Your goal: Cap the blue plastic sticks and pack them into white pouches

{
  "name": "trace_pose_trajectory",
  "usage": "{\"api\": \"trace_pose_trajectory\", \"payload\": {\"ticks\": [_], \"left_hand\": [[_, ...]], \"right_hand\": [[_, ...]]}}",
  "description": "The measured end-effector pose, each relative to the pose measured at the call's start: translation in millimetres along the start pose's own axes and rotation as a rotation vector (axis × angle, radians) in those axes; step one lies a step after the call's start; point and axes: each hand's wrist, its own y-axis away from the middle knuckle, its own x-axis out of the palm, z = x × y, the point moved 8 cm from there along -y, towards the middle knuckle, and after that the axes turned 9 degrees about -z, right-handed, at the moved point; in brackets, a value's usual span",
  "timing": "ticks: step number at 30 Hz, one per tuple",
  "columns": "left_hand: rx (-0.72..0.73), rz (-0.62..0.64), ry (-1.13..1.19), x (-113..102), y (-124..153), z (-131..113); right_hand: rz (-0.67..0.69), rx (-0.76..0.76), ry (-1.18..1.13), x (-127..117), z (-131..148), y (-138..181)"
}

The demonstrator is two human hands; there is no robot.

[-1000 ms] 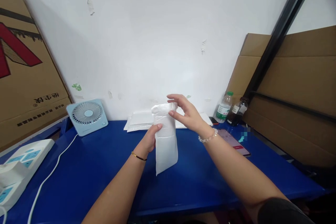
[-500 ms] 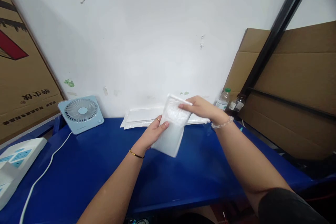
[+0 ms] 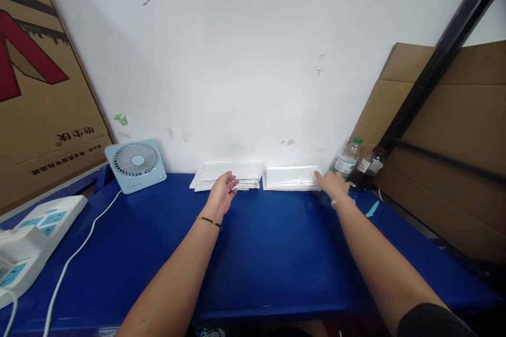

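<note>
My left hand [image 3: 223, 195] is raised in front of the left stack of white padded envelopes [image 3: 237, 169]. Its fingers are loosely curved and apart, with nothing between them. At the right end of a second stack of white padded envelopes [image 3: 292, 176], my right hand [image 3: 333, 184] rests with its thumb over the edge of the stack and the other fingers spread away toward the bottles. Both stacks lie side by side against the wall on the blue table [image 3: 272, 253].
A light blue fan [image 3: 136, 166] stands at the back left, its white cable running forward near a power strip [image 3: 51, 221]. A green-capped bottle [image 3: 348, 158] and a dark bottle [image 3: 366, 171] stand at the right, with a teal tool [image 3: 372, 209] before them. Cardboard [image 3: 454, 168] lines the right side.
The white padded envelope held between both hands has left them and the right stack now shows fully. My right hand moved down to that stack; my left hand let go. The view shifted slightly.
</note>
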Motion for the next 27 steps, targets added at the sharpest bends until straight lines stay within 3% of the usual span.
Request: {"api": "trace_pose_trajectory", "payload": {"ticks": [2,4,6,8,11,15,22,24,27], "left_hand": [[0.015,0.030,-0.046,6,3,5],[0.132,0.132,-0.179,21,14,9],[0.363,0.284,-0.364,42,36,8],[0.636,0.445,-0.518,63,67,6],[0.882,0.575,-0.692,76,100,7],[1.100,0.523,-0.953,78,110,1],[1.289,0.367,-1.170,80,109,-1],[1.276,0.328,-1.145,77,107,-5],[1.208,0.270,-1.077,69,99,-12]], "right_hand": [[-0.114,-0.065,0.011,-7,19,9],[-0.129,-0.121,-0.194,-5,51,25],[-0.020,0.017,-0.606,12,81,48],[0.174,0.200,-0.896,40,112,79],[0.382,0.333,-1.042,71,151,119],[0.485,0.368,-1.046,88,165,135],[0.517,0.068,-0.886,91,179,137],[0.532,-0.104,-0.777,88,190,142],[0.614,-0.507,-0.487,84,215,155]]}}
